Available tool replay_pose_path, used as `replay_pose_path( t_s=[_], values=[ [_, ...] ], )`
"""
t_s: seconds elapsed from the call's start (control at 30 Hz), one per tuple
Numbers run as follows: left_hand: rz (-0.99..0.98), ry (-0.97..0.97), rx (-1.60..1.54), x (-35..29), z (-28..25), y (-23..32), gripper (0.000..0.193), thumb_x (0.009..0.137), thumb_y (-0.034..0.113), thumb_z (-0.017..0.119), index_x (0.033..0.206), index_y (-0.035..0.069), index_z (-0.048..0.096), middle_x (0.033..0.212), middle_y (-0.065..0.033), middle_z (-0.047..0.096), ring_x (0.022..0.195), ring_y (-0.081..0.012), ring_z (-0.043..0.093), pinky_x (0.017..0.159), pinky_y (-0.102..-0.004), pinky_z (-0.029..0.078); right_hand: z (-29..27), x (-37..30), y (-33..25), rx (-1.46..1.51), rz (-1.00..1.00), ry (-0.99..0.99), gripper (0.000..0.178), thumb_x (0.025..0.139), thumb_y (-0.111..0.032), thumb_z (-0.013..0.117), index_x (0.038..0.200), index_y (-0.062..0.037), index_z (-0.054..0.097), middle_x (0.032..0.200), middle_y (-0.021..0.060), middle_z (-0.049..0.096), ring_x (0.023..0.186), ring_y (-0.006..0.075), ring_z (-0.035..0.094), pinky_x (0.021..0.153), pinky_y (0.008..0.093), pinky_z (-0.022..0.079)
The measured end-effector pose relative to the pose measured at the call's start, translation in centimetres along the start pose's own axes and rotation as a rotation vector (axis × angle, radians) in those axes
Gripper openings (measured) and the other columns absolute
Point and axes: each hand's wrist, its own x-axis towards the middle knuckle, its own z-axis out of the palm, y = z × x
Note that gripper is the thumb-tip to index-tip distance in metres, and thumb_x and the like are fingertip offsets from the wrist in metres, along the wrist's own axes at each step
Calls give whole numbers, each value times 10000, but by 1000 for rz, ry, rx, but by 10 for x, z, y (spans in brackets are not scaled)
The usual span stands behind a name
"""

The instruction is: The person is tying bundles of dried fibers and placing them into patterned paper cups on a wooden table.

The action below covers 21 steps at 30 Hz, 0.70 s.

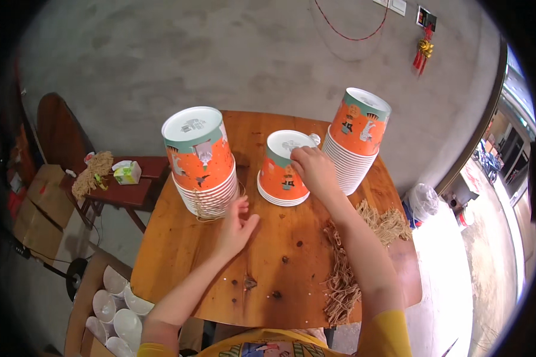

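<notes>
1. Middle stack [283, 175], upside down on the table [190, 268] between two taller ones; the right hand [317, 171] is curled at its top edge, grip unclear.
2. Left hand [238, 229] now: half-open, no grip visible, just beside the left stack [199, 159].
3. Twine [211, 212] shows around that stack's lower rims; seemingly one stack done or underway.
4. Middle and right stack [356, 157]: no twine seen, so apparently both left.
5. Nearer, loose strands [342, 276] lie spare.

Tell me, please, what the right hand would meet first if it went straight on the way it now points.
Probably the short middle stack of cups: the right hand overlaps its top edge, though depth is unclear.
</notes>
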Motion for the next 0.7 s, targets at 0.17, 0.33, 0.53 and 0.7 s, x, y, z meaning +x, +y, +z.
replay_pose_path(
  t_s=[0.17, 0.33, 0.53, 0.7],
  values=[
    [-425, 102, -570, 31, 47, -20, 396, 966, 220, 569, 1285, 28, 436, 1151, -83, 566, 1033, -163, 566, 882, -315, 483, -11, 13, -2, 161, 165, -44, 138, 864, -169, 627, 958, -78, 584, 922, 90, 647, 880, 311, 625, 754, 423, 497],
    [-553, -29, -949, 51, 57, -28, 183, 969, 169, 550, 1127, 84, 511, 1056, -28, 614, 957, -143, 610, 881, -321, 484, -25, 10, 6, 252, 231, -46, 165, 864, -155, 628, 998, -66, 592, 989, 110, 664, 883, 328, 648, 747, 413, 503],
    [-544, -111, -939, 61, 60, -44, 108, 980, 157, 542, 1061, 89, 524, 992, -17, 616, 910, -162, 624, 823, -318, 511, -30, 5, 8, 260, 251, -35, 166, 866, -154, 624, 1001, -62, 591, 984, 106, 656, 872, 320, 645, 748, 407, 499],
    [-515, -12, -874, 66, 62, -44, 60, 953, 137, 544, 980, 95, 511, 951, -25, 616, 863, -160, 625, 789, -324, 531, -29, -2, 9, 271, 249, 3, 149, 866, -154, 618, 982, -64, 592, 950, 105, 653, 843, 334, 640, 721, 430, 499]
  ],
)
